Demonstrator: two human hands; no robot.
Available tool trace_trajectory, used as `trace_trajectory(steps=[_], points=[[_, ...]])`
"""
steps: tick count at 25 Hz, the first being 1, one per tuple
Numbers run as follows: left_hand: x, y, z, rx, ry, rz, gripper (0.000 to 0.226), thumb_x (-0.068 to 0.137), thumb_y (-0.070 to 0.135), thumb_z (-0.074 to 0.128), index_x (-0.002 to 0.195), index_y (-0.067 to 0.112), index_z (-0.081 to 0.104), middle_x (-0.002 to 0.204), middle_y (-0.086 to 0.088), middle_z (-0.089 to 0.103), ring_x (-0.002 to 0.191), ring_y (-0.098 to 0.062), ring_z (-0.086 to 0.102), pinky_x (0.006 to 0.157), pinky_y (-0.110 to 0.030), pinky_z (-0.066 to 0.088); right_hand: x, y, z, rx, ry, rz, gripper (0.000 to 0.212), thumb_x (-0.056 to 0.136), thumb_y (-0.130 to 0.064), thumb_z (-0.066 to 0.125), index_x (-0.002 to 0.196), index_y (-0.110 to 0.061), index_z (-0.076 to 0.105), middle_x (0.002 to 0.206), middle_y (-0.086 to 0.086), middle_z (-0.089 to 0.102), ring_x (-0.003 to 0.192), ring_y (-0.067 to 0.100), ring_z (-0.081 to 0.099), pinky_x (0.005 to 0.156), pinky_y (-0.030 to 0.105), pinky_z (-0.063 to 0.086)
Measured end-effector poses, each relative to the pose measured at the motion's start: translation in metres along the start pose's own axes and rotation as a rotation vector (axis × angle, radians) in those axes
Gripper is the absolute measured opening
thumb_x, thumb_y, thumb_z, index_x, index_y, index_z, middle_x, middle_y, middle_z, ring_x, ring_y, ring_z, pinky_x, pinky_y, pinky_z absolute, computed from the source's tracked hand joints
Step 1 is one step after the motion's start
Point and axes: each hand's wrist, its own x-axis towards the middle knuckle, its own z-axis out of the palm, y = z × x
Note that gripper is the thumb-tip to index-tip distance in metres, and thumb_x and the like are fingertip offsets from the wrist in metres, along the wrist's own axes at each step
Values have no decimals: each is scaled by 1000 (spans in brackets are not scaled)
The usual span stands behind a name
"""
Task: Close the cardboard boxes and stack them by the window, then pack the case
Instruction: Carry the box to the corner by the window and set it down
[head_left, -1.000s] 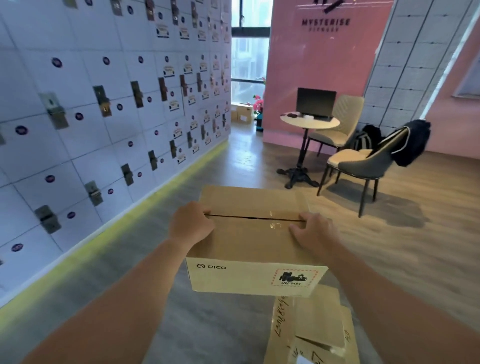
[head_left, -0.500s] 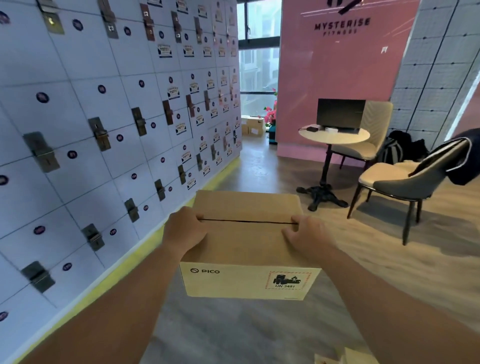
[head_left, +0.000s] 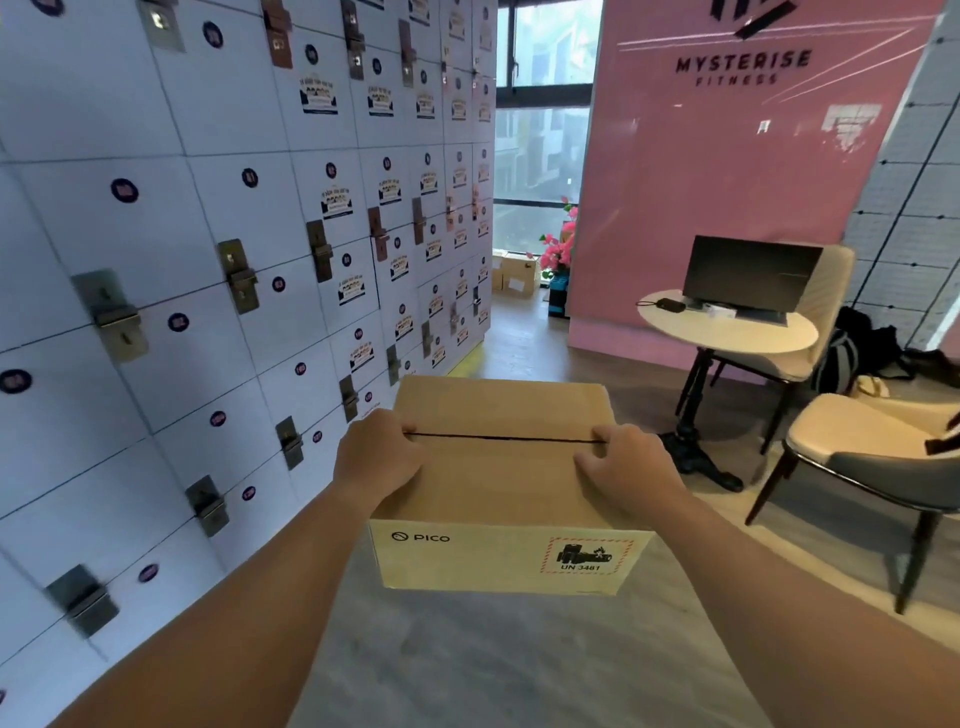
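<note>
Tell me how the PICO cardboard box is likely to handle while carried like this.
The cardboard box is probably stiff: its walls look flat. Likely light for its size, since the left hand and right hand hold it aloft by its top edges. Its untaped flaps might spring open.

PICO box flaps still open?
No: the flaps of the PICO box lie flat, meeting at a thin seam, with the left hand and right hand gripping its sides.

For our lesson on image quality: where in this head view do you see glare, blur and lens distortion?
Head view: glare streaks the pink wall; daylight washes out the window; locker wall lines bow from the wide lens, labels smeared; the cardboard box print stays readable.
</note>
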Motion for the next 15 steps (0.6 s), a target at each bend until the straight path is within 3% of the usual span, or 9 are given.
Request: trace_trajectory(steps=[3, 6, 11, 15], points=[[106, 0, 26, 7, -29, 14, 27, 83, 13, 57, 99, 21, 78, 90, 0, 72, 63, -6, 48, 53, -16, 30, 101, -8, 15, 13, 7, 34, 26, 89, -42, 59, 97, -20, 70, 71, -8, 64, 63, 10, 59, 49, 25, 43], [199, 10, 54, -8, -57, 60, 28, 84, 15, 57, 102, 22, 77, 98, 0, 73, 70, -12, 53, 57, -19, 34, 190, -4, 22, 2, 9, 63, 24, 88, -43, 58, 91, -20, 67, 70, -9, 64, 63, 10, 60, 54, 28, 50], [362, 33, 133, 22, -93, 108, 21, 79, 12, 57, 84, 22, 75, 81, -2, 71, 67, -14, 53, 53, -18, 31, 359, 36, 49, -26, 19, 53, 35, 88, -50, 58, 105, -21, 69, 74, -12, 64, 67, 11, 61, 65, 33, 56], [489, 60, 200, 32, -87, 100, 26, 82, 14, 57, 97, 23, 77, 95, -1, 74, 79, -19, 58, 65, -24, 39, 500, 76, 66, -1, -2, 46, 41, 89, -50, 59, 116, -21, 68, 86, -7, 69, 75, 14, 64, 74, 37, 58]])
